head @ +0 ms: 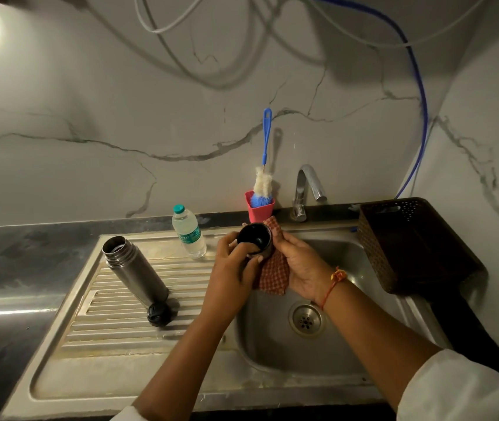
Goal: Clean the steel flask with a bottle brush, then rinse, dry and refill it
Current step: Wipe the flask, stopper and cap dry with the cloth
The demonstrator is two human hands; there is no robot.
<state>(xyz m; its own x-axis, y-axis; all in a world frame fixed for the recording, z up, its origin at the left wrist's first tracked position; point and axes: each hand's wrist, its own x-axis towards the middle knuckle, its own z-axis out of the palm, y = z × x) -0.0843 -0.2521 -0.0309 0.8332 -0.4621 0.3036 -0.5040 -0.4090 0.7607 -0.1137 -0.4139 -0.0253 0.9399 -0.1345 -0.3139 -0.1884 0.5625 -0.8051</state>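
The steel flask (135, 269) stands open-mouthed on the ribbed drainboard, its black stopper (159, 314) lying beside its base. Over the sink basin, my left hand (232, 268) grips the flask's cup lid (254, 238), whose dark inside faces me. My right hand (301, 268) holds a red checked cloth (274, 273) against the outside of the lid. The blue-handled bottle brush (264, 165) stands head-down in a red holder (259, 210) at the back of the sink.
A plastic water bottle (189, 232) stands on the drainboard behind the hands. The chrome tap (305, 189) is at the back, with no water visible. A dark woven basket (409, 244) sits to the right of the sink (345, 338). Dark countertop lies to the left.
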